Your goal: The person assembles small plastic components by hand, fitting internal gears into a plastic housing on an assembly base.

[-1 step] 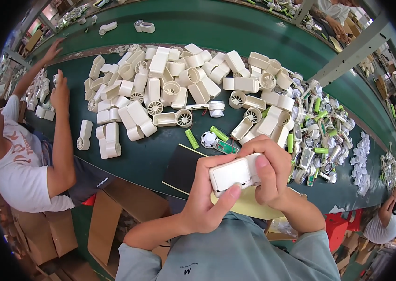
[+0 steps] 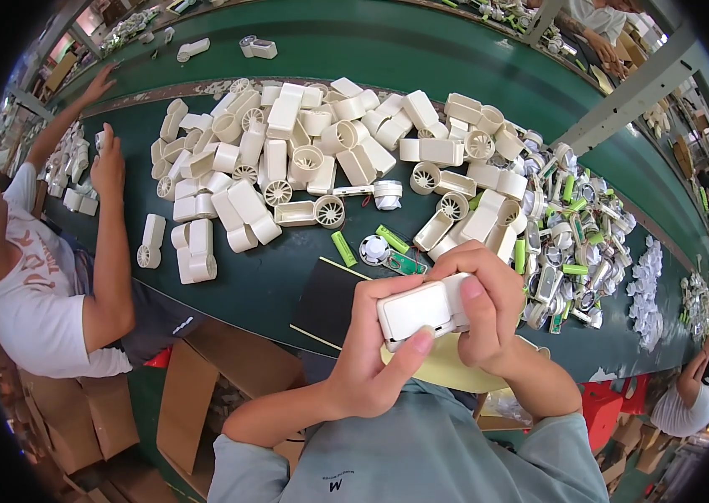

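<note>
A white plastic fan housing point(image 2: 411, 315) is gripped in both hands over the near edge of the table. My left hand point(image 2: 363, 360) closes round its rectangular end, thumb pressed on the lower edge. My right hand point(image 2: 490, 314) wraps round the other end, with the thumb on top and that end partly covered. Just beyond the hands lie two green battery cells point(image 2: 342, 249), a round white and black fan part point(image 2: 373, 250) and a green circuit board point(image 2: 405, 264). A black board point(image 2: 321, 298) lies beside my left hand.
Many cream fan housings point(image 2: 287, 113) are heaped across the table point(image 2: 237, 323). To the right is a pile of wired parts with green cells point(image 2: 572, 226), then white pieces point(image 2: 646, 293). A co-worker point(image 2: 52, 293) sits at left; a grey post point(image 2: 631, 92) rises at right.
The housing in my hands has shifted very slightly to the right. The co-worker's far hand at left has moved a little. The rest looks the same.
</note>
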{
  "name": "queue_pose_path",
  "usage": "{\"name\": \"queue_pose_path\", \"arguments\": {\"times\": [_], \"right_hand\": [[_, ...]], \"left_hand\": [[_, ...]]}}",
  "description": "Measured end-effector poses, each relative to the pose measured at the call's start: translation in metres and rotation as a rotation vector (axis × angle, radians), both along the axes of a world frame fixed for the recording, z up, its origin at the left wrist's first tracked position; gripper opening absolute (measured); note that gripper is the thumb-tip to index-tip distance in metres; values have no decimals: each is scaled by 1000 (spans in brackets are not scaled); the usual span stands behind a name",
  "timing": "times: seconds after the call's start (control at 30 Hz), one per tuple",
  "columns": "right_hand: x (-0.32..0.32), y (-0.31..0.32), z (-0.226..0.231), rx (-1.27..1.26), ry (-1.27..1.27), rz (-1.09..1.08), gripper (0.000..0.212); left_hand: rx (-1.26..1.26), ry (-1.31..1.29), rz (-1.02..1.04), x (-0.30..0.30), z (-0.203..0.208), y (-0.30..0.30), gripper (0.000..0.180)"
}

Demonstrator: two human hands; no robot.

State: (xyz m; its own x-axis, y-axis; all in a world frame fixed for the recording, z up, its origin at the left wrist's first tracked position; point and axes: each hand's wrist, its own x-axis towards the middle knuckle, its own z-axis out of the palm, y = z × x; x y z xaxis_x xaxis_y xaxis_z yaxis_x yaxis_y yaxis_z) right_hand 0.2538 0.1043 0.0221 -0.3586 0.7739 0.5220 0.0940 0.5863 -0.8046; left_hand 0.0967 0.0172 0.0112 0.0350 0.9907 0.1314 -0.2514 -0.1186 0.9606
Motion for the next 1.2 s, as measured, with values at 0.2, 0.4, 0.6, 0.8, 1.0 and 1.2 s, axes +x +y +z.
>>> {"name": "queue_pose_path", "arguments": {"times": [0.2,0.4,0.6,0.8,1.0,1.2], "right_hand": [[11,-5,2,-394,58,-11,37],[8,-13,5,-519,26,-32,39],[7,-11,-7,-329,42,-101,36],[15,-9,2,-75,-125,-139,42],[13,-9,1,59,-94,-151,34],[14,-8,3,-86,-91,-80,34]], "left_hand": [[301,457,0,-17,1,19,62],[483,607,70,-18,-12,27,60],[240,440,-48,-10,-14,20,58],[378,442,-60,-14,-13,21,60],[253,509,-183,-17,-1,23,57],[428,569,-38,-13,-7,24,46]]}}
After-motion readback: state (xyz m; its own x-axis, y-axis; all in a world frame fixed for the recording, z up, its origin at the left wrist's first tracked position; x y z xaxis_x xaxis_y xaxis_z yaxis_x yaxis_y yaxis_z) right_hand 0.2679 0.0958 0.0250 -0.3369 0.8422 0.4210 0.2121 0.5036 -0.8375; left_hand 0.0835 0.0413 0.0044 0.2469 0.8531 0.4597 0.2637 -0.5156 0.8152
